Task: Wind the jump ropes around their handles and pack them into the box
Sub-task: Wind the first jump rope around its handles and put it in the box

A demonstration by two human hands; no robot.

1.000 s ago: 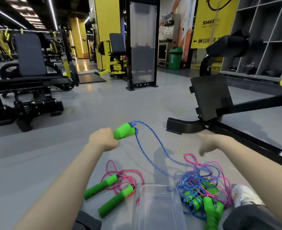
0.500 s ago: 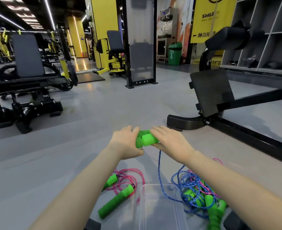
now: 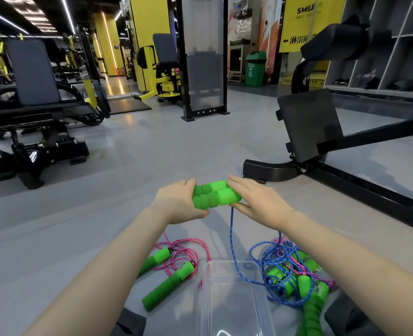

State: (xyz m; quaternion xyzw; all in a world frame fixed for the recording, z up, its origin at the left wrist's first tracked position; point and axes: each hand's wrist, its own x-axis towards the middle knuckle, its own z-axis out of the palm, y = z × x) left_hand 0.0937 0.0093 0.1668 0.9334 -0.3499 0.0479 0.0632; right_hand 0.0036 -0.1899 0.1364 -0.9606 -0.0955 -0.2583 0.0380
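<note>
Left hand (image 3: 176,202), right hand (image 3: 257,206) — holding handles (image 3: 214,197) (paired)

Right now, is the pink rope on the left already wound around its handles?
No, the pink rope lies in loose loops on the floor beside its two green handles.

The two green handles (image 3: 214,196) look like matt foam, moulded in soft ribs. The blue rope (image 3: 230,238) and pink rope (image 3: 195,240) are braided cord, speckled and rough. The box (image 3: 234,306) is clear, glossy plastic. The grey floor (image 3: 152,151) is smooth with a dull sheen. The bench frame (image 3: 360,190) is black painted metal, and its footplate (image 3: 310,122) is finely textured and matt.
</note>
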